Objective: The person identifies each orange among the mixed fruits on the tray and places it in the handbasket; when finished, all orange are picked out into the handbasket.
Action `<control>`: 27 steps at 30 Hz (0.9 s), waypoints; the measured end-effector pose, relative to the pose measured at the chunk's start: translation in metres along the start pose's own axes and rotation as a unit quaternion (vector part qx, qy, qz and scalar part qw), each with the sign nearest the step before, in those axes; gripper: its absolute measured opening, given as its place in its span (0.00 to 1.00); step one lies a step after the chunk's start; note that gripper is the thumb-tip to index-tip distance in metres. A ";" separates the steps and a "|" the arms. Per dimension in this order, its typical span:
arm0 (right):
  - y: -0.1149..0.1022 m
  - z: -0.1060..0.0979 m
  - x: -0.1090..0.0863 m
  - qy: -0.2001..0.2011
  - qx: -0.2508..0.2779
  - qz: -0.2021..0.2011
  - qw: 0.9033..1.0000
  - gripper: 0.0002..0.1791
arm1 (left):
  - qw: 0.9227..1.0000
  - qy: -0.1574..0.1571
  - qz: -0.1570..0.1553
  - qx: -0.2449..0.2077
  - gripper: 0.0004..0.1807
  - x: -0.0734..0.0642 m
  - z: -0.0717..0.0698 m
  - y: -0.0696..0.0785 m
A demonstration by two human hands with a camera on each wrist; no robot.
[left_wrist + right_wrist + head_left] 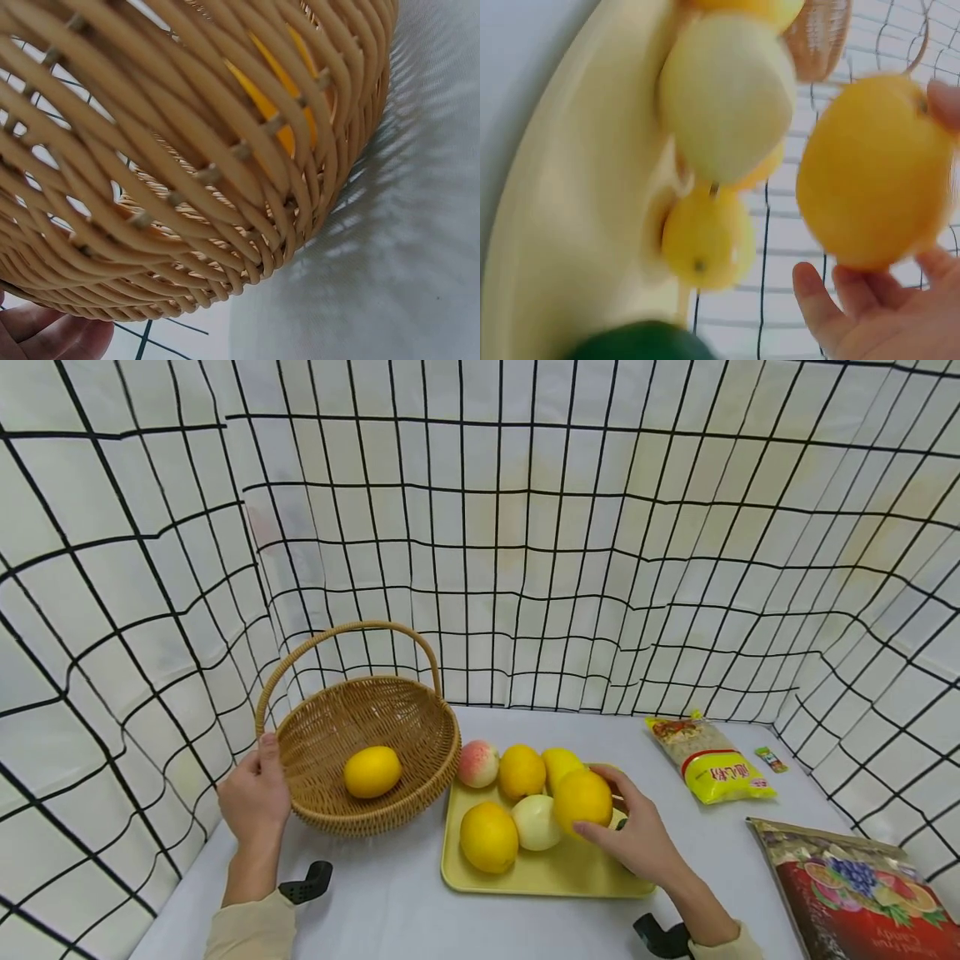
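My left hand [255,789] grips the left side of a wicker basket [322,810], where its handle meets the rim. The basket leans with its opening toward me, and a yellow fruit like a lemon [372,772] lies inside. Over the yellow-green tray [547,885], my right hand [641,835] holds an orange [582,800] between thumb and fingers. In the right wrist view the orange [874,172] is raised off the tray. Beneath and beside it are a pale round fruit [536,822], a peach [478,764] and several yellow fruits, one a lemon [489,837] at the front.
A yellow-and-clear food bag [712,764] lies at the back right, with a small green packet [771,760] beside it. A red candy bag [862,893] is at the front right. Black wire mesh [525,585] over white sheeting encloses the table's back and sides.
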State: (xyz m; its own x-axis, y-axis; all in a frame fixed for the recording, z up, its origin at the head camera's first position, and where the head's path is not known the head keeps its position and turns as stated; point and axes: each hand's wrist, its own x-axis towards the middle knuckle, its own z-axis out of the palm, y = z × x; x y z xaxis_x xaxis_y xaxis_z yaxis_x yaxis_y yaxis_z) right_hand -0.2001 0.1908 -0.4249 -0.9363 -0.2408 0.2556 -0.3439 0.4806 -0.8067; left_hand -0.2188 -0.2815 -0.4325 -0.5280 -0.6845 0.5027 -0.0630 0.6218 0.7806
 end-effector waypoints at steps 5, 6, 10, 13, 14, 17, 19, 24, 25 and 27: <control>-0.018 0.014 0.014 0.018 0.056 0.029 0.998 0.41 | 1.000 -0.003 -0.003 0.001 0.34 0.000 0.000 0.002; -0.022 0.017 0.016 0.018 0.065 0.033 0.997 0.41 | 1.000 -0.005 -0.007 0.001 0.34 0.000 -0.001 0.002; -0.032 0.030 0.024 0.007 0.097 0.039 0.995 0.40 | 1.000 -0.007 -0.016 0.004 0.35 0.000 -0.001 0.001; -0.037 0.040 0.028 0.003 0.116 0.036 0.993 0.39 | 1.000 -0.006 -0.016 0.004 0.35 -0.001 -0.001 0.001; -0.039 0.044 0.029 0.002 0.121 0.033 0.992 0.39 | 1.000 -0.008 -0.014 0.003 0.34 -0.002 -0.001 0.001; -0.044 0.054 0.033 0.004 0.135 0.026 0.990 0.40 | 1.000 -0.010 -0.007 0.002 0.34 -0.002 -0.001 0.002; -0.048 0.060 0.035 0.008 0.141 0.025 0.990 0.40 | 1.000 -0.009 -0.003 0.003 0.34 -0.002 -0.001 0.003; -0.059 0.073 0.045 0.020 0.148 0.021 0.988 0.40 | 1.000 -0.004 0.004 0.005 0.33 -0.001 -0.001 0.003; -0.062 0.076 0.047 0.020 0.152 0.019 0.988 0.40 | 1.000 -0.004 0.005 0.005 0.33 -0.001 -0.001 0.003; -0.066 0.081 0.051 0.016 0.165 0.014 0.986 0.39 | 1.000 -0.006 0.005 0.005 0.33 -0.001 -0.002 0.003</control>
State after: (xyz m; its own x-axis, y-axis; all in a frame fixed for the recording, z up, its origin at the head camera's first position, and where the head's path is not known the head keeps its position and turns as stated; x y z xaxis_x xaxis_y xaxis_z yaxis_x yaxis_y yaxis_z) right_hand -0.2197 0.0784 -0.4013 -0.9485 -0.2019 0.2442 -0.2818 0.1855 -0.9414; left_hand -0.2167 -0.2799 -0.4299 -0.5389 -0.6735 0.5060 -0.0660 0.6326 0.7717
